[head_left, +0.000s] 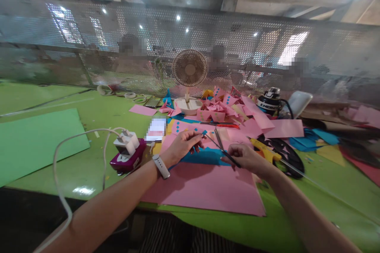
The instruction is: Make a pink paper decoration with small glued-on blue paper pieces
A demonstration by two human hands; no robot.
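Note:
My left hand [188, 142] is closed in a pinch on a small blue paper piece [204, 133] at its fingertips. In my right hand [242, 155] is a pair of scissors [227, 155], its blades parted and pointing up and left toward that piece. Beneath both hands lies a blue paper strip [204, 157] on a stack of pink paper sheets [208, 189]. Just beyond the hands, a pink paper piece [185, 125] carries small blue diamonds. To the right of my right hand lies a yellow glue gun [265, 150].
A white fan [189, 70] stands at the back, beside a heap of pink paper pieces [219, 106]. Left are a purple power strip [129, 160] with white plugs, a phone [156, 129] and a green sheet [38, 138]. A black bottle [268, 101] stands back right.

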